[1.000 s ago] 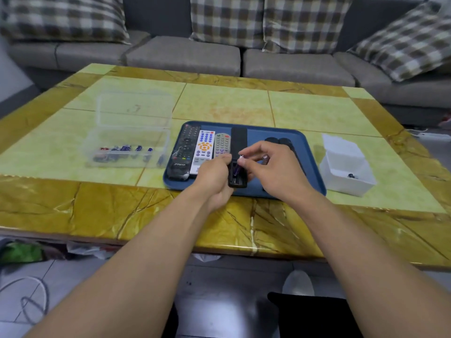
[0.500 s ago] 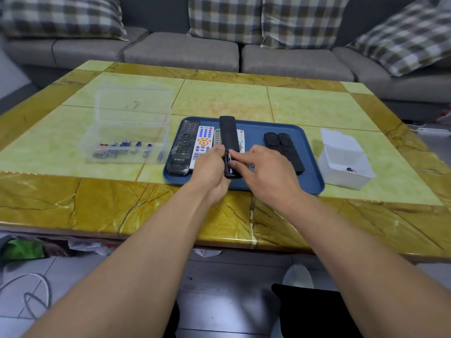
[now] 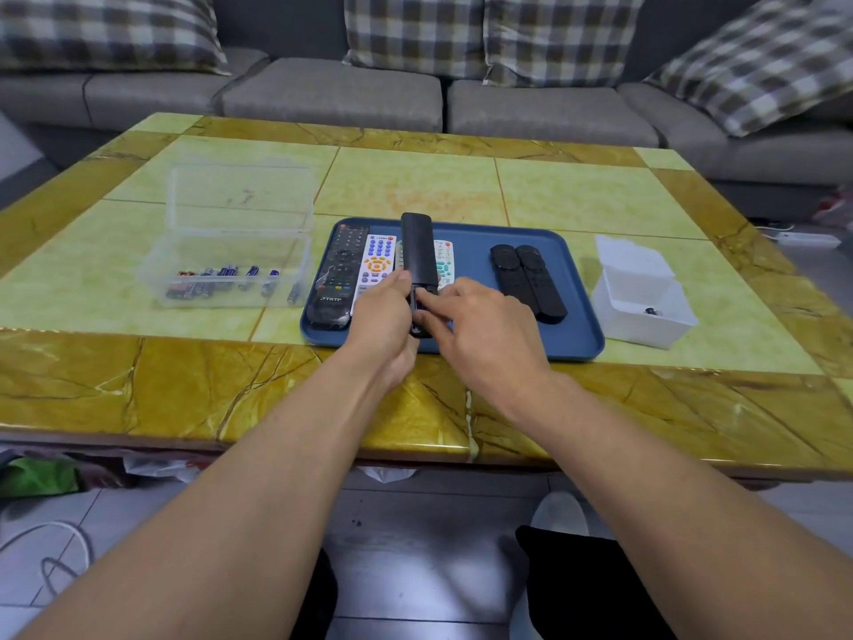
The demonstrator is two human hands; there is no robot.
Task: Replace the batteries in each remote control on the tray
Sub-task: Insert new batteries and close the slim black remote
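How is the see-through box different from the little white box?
The clear plastic box sits left of the blue tray; the white box sits right of it. The clear box is bigger and holds many batteries; the white box holds one small dark thing. Both stand open.
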